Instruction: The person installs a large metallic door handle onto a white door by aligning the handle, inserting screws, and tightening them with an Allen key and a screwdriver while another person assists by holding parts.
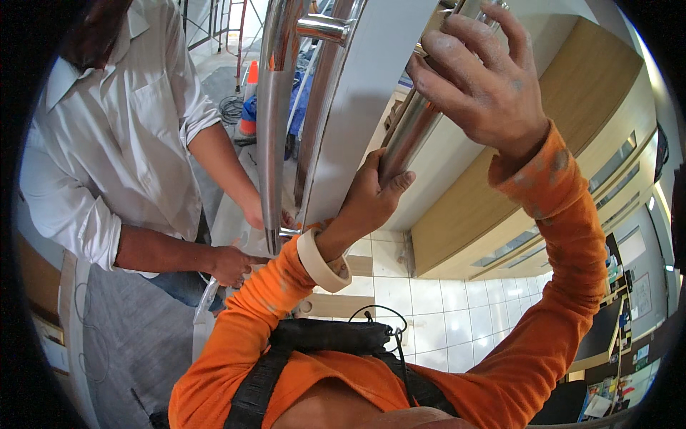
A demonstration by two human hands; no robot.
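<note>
A tubular steel door pull handle [411, 138] stands along the right face of a pale door [357, 100]. My left hand [371, 196] is wrapped round its lower part, thumb along the tube. Higher up, my right hand [486, 82] bends its dusty fingers over the same handle; part of its grip is hidden behind the hand. A cream roll of tape [312, 261] hangs round my left wrist like a bracelet. On the door's other face is a matching handle [275, 129], polished at the top and duller below.
At the left, a person in a white shirt [128, 136] has both hands [232, 266] near the other handle's lower end. Behind are an orange cone [251, 75], coiled cable [231, 109] and scaffolding. A wooden cabinet [500, 193] stands to the right, over white floor tiles [429, 307].
</note>
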